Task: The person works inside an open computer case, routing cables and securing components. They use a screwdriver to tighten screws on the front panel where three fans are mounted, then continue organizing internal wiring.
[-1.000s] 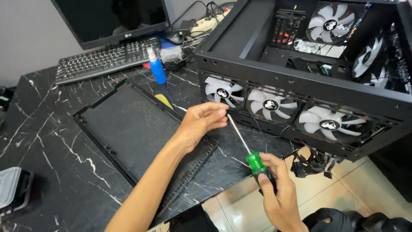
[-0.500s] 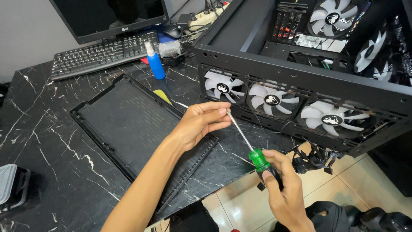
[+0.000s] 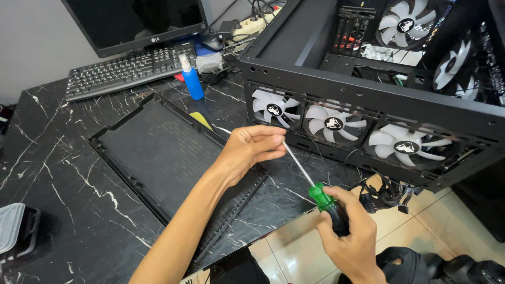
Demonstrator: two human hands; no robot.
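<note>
Black marble tabletop (image 3: 63,173), tiled floor below its near edge. PC case (image 3: 368,100) lies at the right edge, three white fans (image 3: 334,122) facing out; mesh panel (image 3: 168,163) flat at centre. Screwdriver (image 3: 310,181): long axis runs diagonally, green handle low right, tip up left toward the fan row. Right hand (image 3: 347,236) is clamped round the handle, off the near edge. Left hand (image 3: 252,150), nearer the case, pinches the shaft near the tip, fingers closed, forearm reaching in from the near edge. Keyboard (image 3: 126,68), monitor (image 3: 142,21), blue bottle (image 3: 192,79) at far edge.
</note>
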